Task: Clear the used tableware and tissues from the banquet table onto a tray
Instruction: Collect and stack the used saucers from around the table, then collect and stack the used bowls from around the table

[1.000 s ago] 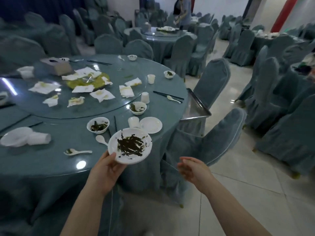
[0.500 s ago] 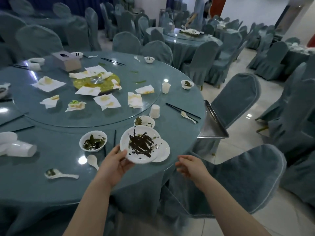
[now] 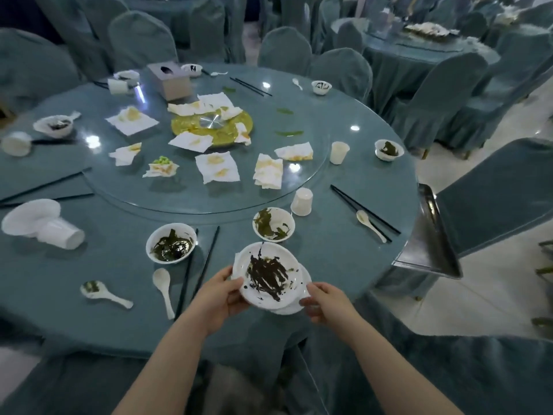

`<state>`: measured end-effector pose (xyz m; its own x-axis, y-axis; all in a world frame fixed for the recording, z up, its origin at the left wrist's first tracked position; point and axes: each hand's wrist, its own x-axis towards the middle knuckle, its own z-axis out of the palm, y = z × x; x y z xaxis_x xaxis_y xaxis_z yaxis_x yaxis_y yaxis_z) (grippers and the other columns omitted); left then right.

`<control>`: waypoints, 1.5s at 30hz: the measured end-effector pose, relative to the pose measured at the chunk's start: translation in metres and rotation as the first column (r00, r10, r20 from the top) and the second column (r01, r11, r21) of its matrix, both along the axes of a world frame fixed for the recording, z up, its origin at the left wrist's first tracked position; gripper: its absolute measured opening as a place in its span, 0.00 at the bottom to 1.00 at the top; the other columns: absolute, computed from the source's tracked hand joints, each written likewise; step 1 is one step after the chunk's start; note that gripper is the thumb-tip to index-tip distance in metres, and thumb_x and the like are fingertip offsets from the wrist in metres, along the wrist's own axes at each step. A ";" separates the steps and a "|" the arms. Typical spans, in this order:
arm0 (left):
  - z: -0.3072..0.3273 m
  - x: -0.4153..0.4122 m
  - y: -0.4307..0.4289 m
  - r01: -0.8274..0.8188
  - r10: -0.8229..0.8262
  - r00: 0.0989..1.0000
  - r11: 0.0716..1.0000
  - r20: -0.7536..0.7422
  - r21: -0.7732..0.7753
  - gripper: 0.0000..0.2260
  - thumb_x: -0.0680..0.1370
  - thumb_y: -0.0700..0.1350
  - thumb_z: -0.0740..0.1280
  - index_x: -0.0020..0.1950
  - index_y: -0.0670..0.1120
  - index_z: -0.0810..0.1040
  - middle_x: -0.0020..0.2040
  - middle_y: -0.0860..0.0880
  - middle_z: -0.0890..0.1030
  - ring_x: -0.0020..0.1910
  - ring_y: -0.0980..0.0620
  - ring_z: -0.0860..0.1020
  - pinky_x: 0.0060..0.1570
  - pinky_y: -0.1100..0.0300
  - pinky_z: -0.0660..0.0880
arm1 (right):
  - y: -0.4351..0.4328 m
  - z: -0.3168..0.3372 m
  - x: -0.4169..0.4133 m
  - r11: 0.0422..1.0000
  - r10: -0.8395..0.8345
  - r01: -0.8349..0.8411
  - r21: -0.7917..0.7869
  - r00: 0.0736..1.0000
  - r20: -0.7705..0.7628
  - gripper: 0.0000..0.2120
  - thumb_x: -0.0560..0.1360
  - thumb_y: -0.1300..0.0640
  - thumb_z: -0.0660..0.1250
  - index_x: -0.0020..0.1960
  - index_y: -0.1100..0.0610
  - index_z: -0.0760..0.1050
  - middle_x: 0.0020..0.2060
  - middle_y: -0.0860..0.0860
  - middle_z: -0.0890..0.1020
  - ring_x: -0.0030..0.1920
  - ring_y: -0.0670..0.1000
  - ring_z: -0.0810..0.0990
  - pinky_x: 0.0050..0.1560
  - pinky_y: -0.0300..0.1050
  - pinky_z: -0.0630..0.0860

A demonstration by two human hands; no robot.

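Observation:
My left hand (image 3: pixel 223 298) grips the left rim of a white plate (image 3: pixel 269 277) smeared with dark seaweed. It sits on a second white plate (image 3: pixel 303 298), whose right edge my right hand (image 3: pixel 324 299) holds. Both are just above the near edge of the round banquet table (image 3: pixel 89 310). A metal tray (image 3: pixel 428 235) rests on a chair seat at the table's right edge. Used bowls (image 3: pixel 171 242) (image 3: pixel 273 224), spoons (image 3: pixel 163 287), black chopsticks (image 3: pixel 206 265), paper cups (image 3: pixel 302 201) and several stained tissues (image 3: pixel 217 167) lie around the table and on the glass turntable (image 3: pixel 305 175).
A tissue box (image 3: pixel 170 79) stands at the far side. An overturned cup on a plate (image 3: pixel 45 224) lies at the left. Covered chairs (image 3: pixel 493 193) ring the table. A covered chair back (image 3: pixel 449 369) stands close on my right. Another laid table (image 3: pixel 419 40) is behind.
My left hand carried the dirty plate forward and set it on the clean plate. My right hand rose from beside me and took that lower plate's edge. The view moved closer to the table.

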<state>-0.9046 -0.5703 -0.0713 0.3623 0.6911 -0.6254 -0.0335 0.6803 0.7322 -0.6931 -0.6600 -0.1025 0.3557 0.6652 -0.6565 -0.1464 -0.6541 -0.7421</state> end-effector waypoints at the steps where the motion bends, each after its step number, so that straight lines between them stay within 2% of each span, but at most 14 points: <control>1: -0.001 0.005 -0.001 0.007 -0.007 1.000 1.000 -0.016 -0.008 0.15 0.81 0.36 0.59 0.64 0.50 0.72 0.50 0.41 0.83 0.47 0.44 0.79 0.41 0.52 0.81 | 0.006 -0.003 0.000 1.000 0.017 -0.018 -0.017 0.999 -0.030 0.06 0.81 0.52 0.61 0.51 0.52 0.75 0.39 0.54 0.85 0.28 0.48 0.79 0.30 0.41 0.75; 5: -0.008 0.017 -0.007 -0.032 0.030 0.997 0.999 -0.077 -0.037 0.15 0.81 0.35 0.59 0.63 0.50 0.71 0.52 0.41 0.83 0.44 0.46 0.82 0.37 0.55 0.81 | 0.021 -0.016 0.005 0.999 0.034 -0.039 -0.037 0.992 -0.120 0.08 0.81 0.53 0.59 0.52 0.55 0.75 0.37 0.55 0.82 0.30 0.52 0.80 0.27 0.40 0.71; 9: -0.014 0.023 -0.017 0.030 -0.036 0.994 0.998 -0.102 -0.058 0.14 0.80 0.35 0.61 0.60 0.52 0.72 0.52 0.41 0.84 0.48 0.44 0.83 0.49 0.49 0.81 | 0.021 -0.029 0.015 0.980 0.197 -0.197 -0.009 0.978 0.064 0.06 0.75 0.60 0.68 0.51 0.55 0.75 0.35 0.52 0.83 0.27 0.47 0.79 0.28 0.39 0.74; 14: -0.016 0.023 -0.021 0.209 -0.216 0.971 0.975 -0.097 -0.075 0.13 0.80 0.40 0.62 0.58 0.58 0.75 0.53 0.50 0.84 0.54 0.50 0.82 0.61 0.50 0.74 | 0.016 -0.043 0.032 0.991 0.133 -0.130 -0.023 0.977 0.167 0.09 0.74 0.63 0.69 0.53 0.58 0.75 0.39 0.53 0.83 0.31 0.48 0.79 0.29 0.38 0.76; 19: -0.018 0.014 -0.019 0.086 -0.095 0.980 0.995 -0.176 -0.060 0.15 0.79 0.41 0.65 0.65 0.49 0.74 0.58 0.47 0.81 0.52 0.48 0.82 0.54 0.53 0.77 | 0.022 -0.050 0.042 0.993 0.112 -0.099 -0.065 0.968 0.227 0.09 0.73 0.62 0.70 0.52 0.57 0.74 0.39 0.52 0.82 0.31 0.49 0.80 0.31 0.40 0.78; 24: -0.018 -0.003 -0.015 -0.001 -0.009 0.983 0.999 -0.185 -0.052 0.12 0.82 0.43 0.60 0.64 0.48 0.74 0.56 0.45 0.83 0.54 0.45 0.81 0.52 0.53 0.78 | 0.031 -0.050 0.039 0.997 0.075 -0.070 -0.029 0.970 0.232 0.09 0.73 0.57 0.72 0.51 0.58 0.76 0.39 0.52 0.82 0.32 0.48 0.81 0.33 0.40 0.78; 27: -0.017 -0.011 -0.011 -0.081 0.071 0.980 0.996 -0.187 -0.048 0.12 0.82 0.42 0.59 0.64 0.47 0.75 0.55 0.44 0.83 0.54 0.45 0.81 0.49 0.54 0.78 | 0.038 -0.046 0.036 0.981 0.187 -0.193 -0.014 0.931 0.314 0.04 0.75 0.54 0.68 0.47 0.54 0.79 0.39 0.49 0.83 0.40 0.51 0.81 0.45 0.47 0.79; 29: -0.017 -0.015 -0.009 -0.136 0.125 0.973 0.990 -0.194 -0.044 0.12 0.82 0.41 0.58 0.63 0.46 0.75 0.55 0.44 0.83 0.53 0.45 0.81 0.48 0.54 0.78 | 0.041 -0.044 0.036 0.952 0.298 -0.302 -0.048 0.885 0.358 0.06 0.76 0.54 0.65 0.45 0.53 0.80 0.37 0.49 0.82 0.38 0.50 0.78 0.41 0.45 0.74; 32: -0.017 -0.015 -0.006 -0.198 0.187 0.964 0.979 -0.187 -0.039 0.11 0.82 0.41 0.58 0.62 0.46 0.75 0.54 0.44 0.83 0.52 0.45 0.81 0.47 0.54 0.77 | 0.045 -0.043 0.039 0.901 0.431 -0.418 -0.115 0.834 0.344 0.10 0.76 0.56 0.64 0.49 0.58 0.82 0.40 0.56 0.84 0.38 0.51 0.77 0.41 0.45 0.72; 34: -0.020 -0.013 -0.005 -0.218 0.206 0.958 0.975 -0.198 -0.041 0.11 0.82 0.41 0.58 0.62 0.46 0.75 0.54 0.43 0.82 0.52 0.45 0.81 0.48 0.54 0.77 | 0.046 -0.043 0.041 0.868 0.493 -0.476 -0.138 0.798 0.347 0.13 0.75 0.57 0.63 0.53 0.63 0.80 0.46 0.60 0.84 0.47 0.58 0.82 0.50 0.51 0.76; 36: -0.024 -0.008 -0.005 -0.211 0.194 0.955 0.976 -0.224 -0.051 0.11 0.82 0.41 0.58 0.63 0.45 0.74 0.55 0.43 0.81 0.53 0.45 0.80 0.54 0.52 0.76 | 0.048 -0.043 0.042 0.855 0.515 -0.496 -0.149 0.781 0.354 0.14 0.75 0.58 0.63 0.55 0.65 0.79 0.51 0.62 0.82 0.56 0.59 0.79 0.58 0.56 0.74; 39: -0.031 0.001 -0.007 -0.168 0.146 0.959 0.983 -0.245 -0.070 0.13 0.82 0.41 0.58 0.66 0.45 0.73 0.58 0.42 0.79 0.56 0.45 0.78 0.62 0.48 0.72 | 0.052 -0.043 0.043 0.860 0.506 -0.493 -0.134 0.791 0.343 0.12 0.75 0.58 0.64 0.54 0.60 0.82 0.49 0.54 0.85 0.54 0.54 0.81 0.59 0.51 0.76; 41: -0.032 0.002 -0.004 -0.151 0.131 0.963 0.986 -0.235 -0.070 0.13 0.82 0.40 0.58 0.66 0.45 0.72 0.58 0.43 0.79 0.57 0.44 0.78 0.64 0.47 0.71 | 0.057 -0.040 0.045 0.886 0.460 -0.448 -0.118 0.818 0.347 0.14 0.76 0.57 0.65 0.60 0.58 0.80 0.52 0.49 0.82 0.56 0.50 0.79 0.59 0.46 0.74; 45: -0.028 -0.013 0.010 -0.184 0.171 0.963 0.982 -0.207 -0.047 0.12 0.82 0.40 0.58 0.64 0.44 0.74 0.54 0.44 0.82 0.53 0.45 0.81 0.51 0.54 0.76 | 0.075 -0.035 0.049 0.927 0.366 -0.368 -0.067 0.857 0.362 0.21 0.76 0.56 0.66 0.68 0.60 0.73 0.63 0.54 0.77 0.62 0.53 0.77 0.65 0.50 0.72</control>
<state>-0.9174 -0.5599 -0.0995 0.0999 0.6884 -0.7184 -0.0148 0.7230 0.6907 -0.6442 -0.5846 -0.1375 0.2967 0.7968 -0.5264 0.3825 -0.6042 -0.6990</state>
